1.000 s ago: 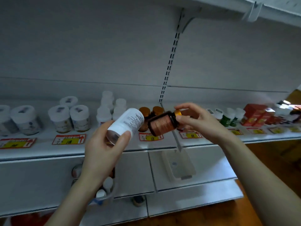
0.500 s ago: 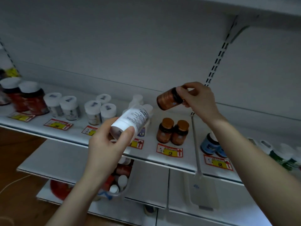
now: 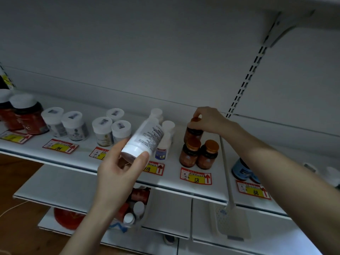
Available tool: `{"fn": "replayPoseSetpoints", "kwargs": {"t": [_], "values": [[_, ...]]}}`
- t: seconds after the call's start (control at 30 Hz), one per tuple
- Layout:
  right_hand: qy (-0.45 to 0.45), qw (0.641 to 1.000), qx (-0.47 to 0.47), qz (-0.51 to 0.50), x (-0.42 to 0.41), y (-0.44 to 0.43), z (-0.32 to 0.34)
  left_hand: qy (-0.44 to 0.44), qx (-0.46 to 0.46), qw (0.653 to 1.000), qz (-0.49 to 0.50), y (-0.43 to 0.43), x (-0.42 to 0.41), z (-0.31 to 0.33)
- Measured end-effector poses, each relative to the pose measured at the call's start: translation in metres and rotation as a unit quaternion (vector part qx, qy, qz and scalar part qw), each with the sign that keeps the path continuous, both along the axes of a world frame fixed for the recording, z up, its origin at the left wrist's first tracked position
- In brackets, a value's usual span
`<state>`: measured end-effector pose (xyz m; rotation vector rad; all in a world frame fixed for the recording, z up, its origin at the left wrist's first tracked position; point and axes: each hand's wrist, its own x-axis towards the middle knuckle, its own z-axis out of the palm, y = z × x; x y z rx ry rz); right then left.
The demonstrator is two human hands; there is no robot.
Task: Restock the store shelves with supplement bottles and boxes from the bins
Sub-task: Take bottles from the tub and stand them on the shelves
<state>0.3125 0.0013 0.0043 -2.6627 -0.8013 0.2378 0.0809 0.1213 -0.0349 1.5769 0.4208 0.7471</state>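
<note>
The right hand (image 3: pixel 207 118), pinching the amber bottle (image 3: pixel 193 132) by its cap, is now lowering it behind the shelved pair (image 3: pixel 199 153), nearly stocked; left of them, the left hand (image 3: pixel 117 168) is gripping a white bottle (image 3: pixel 145 138).

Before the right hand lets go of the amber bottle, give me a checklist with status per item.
1. The right hand pinches the amber bottle at its cap: ok.
2. The amber bottle is upright: ok.
3. Its base is seated on the shelf: cannot tell, hidden behind the front amber bottles.
4. It sits in the matching row, directly behind the front amber bottles: ok.
5. The left hand has a firm grip on the white bottle: ok, fingers wrap its lower end.
6. The white bottle is upright for shelving: not ok, tilted.
</note>
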Motion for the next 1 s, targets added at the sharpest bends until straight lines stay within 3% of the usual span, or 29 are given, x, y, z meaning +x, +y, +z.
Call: {"fn": "replayPoseSetpoints", "kwargs": {"t": [0.23, 0.53, 0.63, 0.67, 0.73, 0.83, 1.0], "values": [[0.048, 0.999, -0.020, -0.015, 0.004, 0.006, -0.018, 0.008, -0.027, 0.999, -0.040, 0.011, 0.000, -0.003], [0.026, 0.996, -0.085, -0.011, 0.003, 0.005, -0.018, 0.002, -0.217, 0.970, -0.108, 0.028, 0.007, -0.009], [-0.033, 0.998, 0.055, -0.023, -0.012, 0.010, 0.001, 0.003, -0.259, 0.959, -0.114, 0.030, 0.011, -0.005], [-0.023, 0.991, 0.128, -0.017, -0.021, 0.014, 0.010, 0.004, -0.275, 0.954, -0.118, 0.030, 0.013, -0.003], [0.081, 0.968, 0.239, 0.013, -0.042, 0.020, 0.028, 0.004, -0.293, 0.947, -0.134, 0.030, 0.016, 0.004], [0.186, 0.946, 0.246, 0.096, -0.069, 0.025, 0.042, 0.002, -0.305, 0.940, -0.149, 0.031, 0.023, 0.011], [0.156, 0.940, 0.268, 0.142, -0.082, 0.028, 0.042, -0.002, -0.283, 0.944, -0.167, 0.039, 0.027, 0.024]]}}
